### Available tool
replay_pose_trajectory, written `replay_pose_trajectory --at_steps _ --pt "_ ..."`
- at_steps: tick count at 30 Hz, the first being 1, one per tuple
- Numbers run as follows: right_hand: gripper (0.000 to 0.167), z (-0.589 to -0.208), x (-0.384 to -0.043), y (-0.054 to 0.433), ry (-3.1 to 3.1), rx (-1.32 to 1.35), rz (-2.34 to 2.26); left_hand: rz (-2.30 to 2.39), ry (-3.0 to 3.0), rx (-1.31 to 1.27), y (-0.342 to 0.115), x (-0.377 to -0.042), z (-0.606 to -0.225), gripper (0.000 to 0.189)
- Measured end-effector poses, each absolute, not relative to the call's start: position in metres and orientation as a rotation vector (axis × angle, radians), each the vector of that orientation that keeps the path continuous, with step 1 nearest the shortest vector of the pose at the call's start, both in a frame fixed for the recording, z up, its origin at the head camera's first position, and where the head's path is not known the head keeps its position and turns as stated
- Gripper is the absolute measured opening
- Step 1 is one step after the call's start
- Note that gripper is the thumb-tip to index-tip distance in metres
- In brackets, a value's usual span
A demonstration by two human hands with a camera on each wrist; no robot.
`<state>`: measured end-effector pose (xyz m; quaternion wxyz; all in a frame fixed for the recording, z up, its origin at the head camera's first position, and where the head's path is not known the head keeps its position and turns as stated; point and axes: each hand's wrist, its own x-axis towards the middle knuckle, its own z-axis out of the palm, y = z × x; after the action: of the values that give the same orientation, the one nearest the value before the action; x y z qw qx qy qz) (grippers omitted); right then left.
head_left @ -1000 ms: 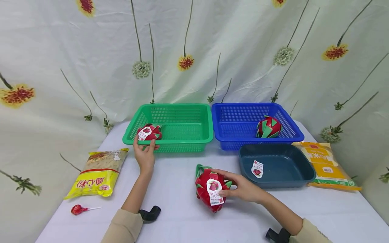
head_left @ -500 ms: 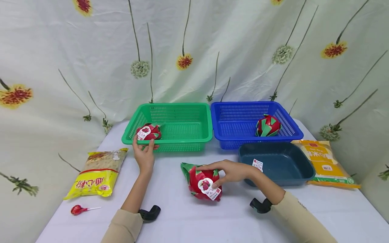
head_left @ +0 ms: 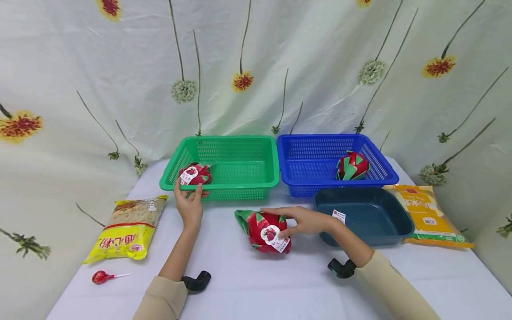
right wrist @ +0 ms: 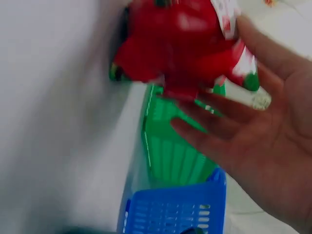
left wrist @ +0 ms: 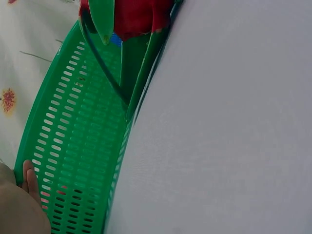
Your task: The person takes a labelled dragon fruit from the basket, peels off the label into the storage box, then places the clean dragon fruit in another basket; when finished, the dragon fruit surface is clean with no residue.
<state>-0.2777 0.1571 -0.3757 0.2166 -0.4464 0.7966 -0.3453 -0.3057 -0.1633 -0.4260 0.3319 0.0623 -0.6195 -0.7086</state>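
My right hand (head_left: 306, 222) holds a red dragon fruit (head_left: 258, 229) with green leaf tips over the middle of the table. Its thumb lies by the white label, and the other fingers reach over the far side. In the right wrist view the dragon fruit (right wrist: 175, 44) is close to the white cloth. My left hand (head_left: 190, 208) grips the front rim of a green basket (head_left: 240, 189) near its left corner. Inside that basket, right behind those fingers, lies another labelled dragon fruit (head_left: 203, 174). Some left fingers are hidden by the basket.
Beside the green basket stands a blue basket (head_left: 310, 181) with a dragon fruit (head_left: 352, 165). In front is a dark teal basin (head_left: 372, 222) bearing a label (head_left: 339, 216). An orange bag (head_left: 430, 213) lies right; a yellow bag (head_left: 126, 231) and red lollipop (head_left: 101, 277) lie left.
The right hand has carried its dragon fruit leftward and slightly away, turning it so the leafy end points more to the left. The left hand has stayed at the green basket's rim.
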Motion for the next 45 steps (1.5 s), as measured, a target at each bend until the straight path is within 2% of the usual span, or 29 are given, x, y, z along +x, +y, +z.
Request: replay_pose_trajectory --at_steps 8,12,15,26,34,39,42,45 --pt "0.091 -0.387 -0.223 0.15 2.692 -0.938 -0.984 -1.84 -1.62 0.175 -0.166 -0.306 -0.426 0.069" --pt "0.11 -0.406 -0.212 0.141 2.811 -0.92 -0.925 -1.839 -1.633 0.19 -0.167 -0.305 -0.427 0.068" --pt "0.116 -0.416 -0.213 0.138 2.866 -0.951 -0.915 -1.844 -1.634 0.195 -0.167 -0.305 -0.428 0.068" --pt "0.105 -0.422 -0.243 0.157 2.681 -1.049 -1.248 -1.822 -1.659 0.167 -0.168 -0.306 -0.427 0.068" --pt "0.104 -0.43 -0.253 0.158 2.57 -1.081 -1.355 -1.839 -1.737 0.227 -0.166 -0.288 -0.409 0.075" --pt "0.099 -0.432 -0.256 0.156 2.507 -1.1 -1.427 -1.759 -1.844 0.445 -0.164 -0.283 -0.411 0.078" --pt "0.093 -0.428 -0.254 0.155 2.437 -1.1 -1.51 -1.667 -1.862 0.563 -0.157 -0.279 -0.409 0.064" --pt "0.087 -0.421 -0.25 0.154 2.367 -1.115 -1.587 -1.602 -1.9 0.358 -0.147 -0.271 -0.403 0.044"
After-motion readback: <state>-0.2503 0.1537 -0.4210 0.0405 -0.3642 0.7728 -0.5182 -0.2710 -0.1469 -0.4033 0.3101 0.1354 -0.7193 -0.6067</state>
